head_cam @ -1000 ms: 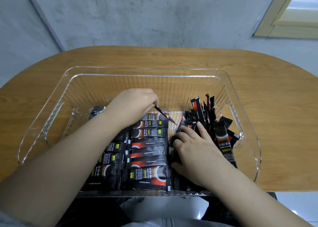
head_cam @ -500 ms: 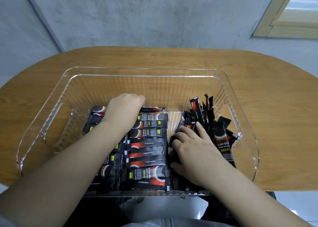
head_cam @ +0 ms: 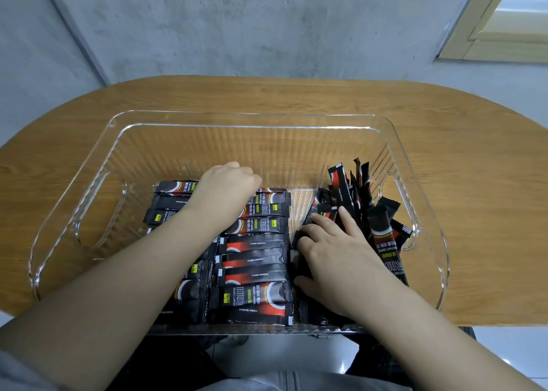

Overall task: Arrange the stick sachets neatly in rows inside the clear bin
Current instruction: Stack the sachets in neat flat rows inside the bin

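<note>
Head view, read left to right. A clear bin [head_cam: 98, 168] with cut-out handles in its side walls stands on a wooden tabletop [head_cam: 474, 183], its near wall at the tabletop's near edge. The left third of the bin floor is bare.

Left row [head_cam: 172, 209]: black stick sachets with red bands, white crescent marks and yellow tags, lying flat and crosswise, stacked from the near wall toward the far wall; the left forearm hides much of this row.

Left hand [head_cam: 225, 189]: knuckles up and fingers curled down onto the far end of the two rows. Whether the fingers pinch a sachet or only press on it cannot be told.

Middle row [head_cam: 255, 260]: sachets of the same kind, flat and crosswise, edges touching the left row, running from the near wall to just under the left hand. Some show the printed face, others a plainer side with a red band.

Right hand [head_cam: 335, 254]: palm down, fingers fairly straight and spread, thumb at the near side, pressing on dark sachets just right of the middle row.

Loose pile [head_cam: 373, 212]: unsorted sachets leaning at mixed angles against the right wall of the bin, several standing nearly on end, one long sachet sloping toward the near right corner.

Behind the tabletop, a grey wall [head_cam: 267, 28].
</note>
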`<state>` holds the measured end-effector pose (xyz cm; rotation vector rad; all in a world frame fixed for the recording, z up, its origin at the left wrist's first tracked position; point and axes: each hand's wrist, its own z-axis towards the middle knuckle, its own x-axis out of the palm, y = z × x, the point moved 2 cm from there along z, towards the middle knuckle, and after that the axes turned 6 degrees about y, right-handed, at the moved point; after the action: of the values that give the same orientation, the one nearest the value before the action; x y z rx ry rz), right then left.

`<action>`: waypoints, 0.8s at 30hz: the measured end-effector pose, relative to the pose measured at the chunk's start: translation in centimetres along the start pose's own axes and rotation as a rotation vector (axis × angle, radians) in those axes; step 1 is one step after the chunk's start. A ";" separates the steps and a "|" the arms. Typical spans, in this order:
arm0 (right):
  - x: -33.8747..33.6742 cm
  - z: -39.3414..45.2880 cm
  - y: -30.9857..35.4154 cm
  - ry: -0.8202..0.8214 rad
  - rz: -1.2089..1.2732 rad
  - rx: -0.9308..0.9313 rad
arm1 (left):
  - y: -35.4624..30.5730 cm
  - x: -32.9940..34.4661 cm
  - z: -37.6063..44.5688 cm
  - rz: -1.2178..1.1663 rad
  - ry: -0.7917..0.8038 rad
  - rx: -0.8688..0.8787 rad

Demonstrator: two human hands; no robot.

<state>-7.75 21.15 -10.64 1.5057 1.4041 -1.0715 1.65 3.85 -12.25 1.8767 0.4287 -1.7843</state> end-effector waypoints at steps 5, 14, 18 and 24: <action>0.0 0.0 0.0 0.003 -0.009 -0.003 | -0.4 -0.2 0.2 -0.023 -0.075 0.015; 0.0 0.0 0.0 0.009 -0.007 0.000 | -0.1 0.1 0.2 -0.057 0.000 0.001; -0.1 0.0 0.0 0.013 -0.003 0.003 | 0.3 -0.5 -0.1 -0.140 -0.011 0.031; -0.1 0.0 0.0 0.016 -0.004 0.005 | -1.8 -1.4 0.4 -0.212 0.004 0.148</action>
<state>-7.70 21.15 -10.56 1.5185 1.4166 -1.0686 0.20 5.25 -11.17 1.9993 0.5268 -1.9990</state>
